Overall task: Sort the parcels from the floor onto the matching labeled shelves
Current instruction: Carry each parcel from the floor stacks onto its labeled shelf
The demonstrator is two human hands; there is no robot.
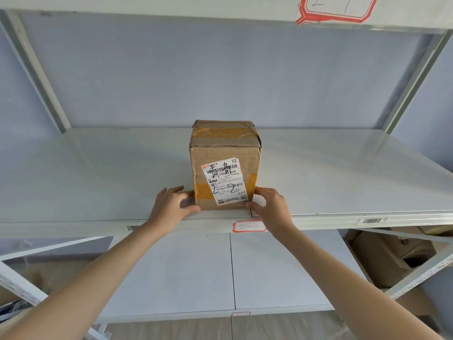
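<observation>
Both forearms are extended; left hand point(171, 204) and right hand point(269, 204) grip the parcel point(224, 165) marked 2-2, seated upright on the shelf point(98, 177) above its label point(248, 226). Placement step judged complete; release is called for next.

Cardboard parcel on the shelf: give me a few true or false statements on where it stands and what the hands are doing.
1. The cardboard parcel stands on the middle shelf. True.
2. The left hand and the right hand touch the parcel's lower corners. True.
3. The parcel lies on the floor. False: it is on the shelf.
4. The parcel's shipping label faces the back wall. False: it faces the camera, with 2-2 handwritten on it.
5. A red-bordered tag sits on the shelf's front edge below the parcel. True.
</observation>
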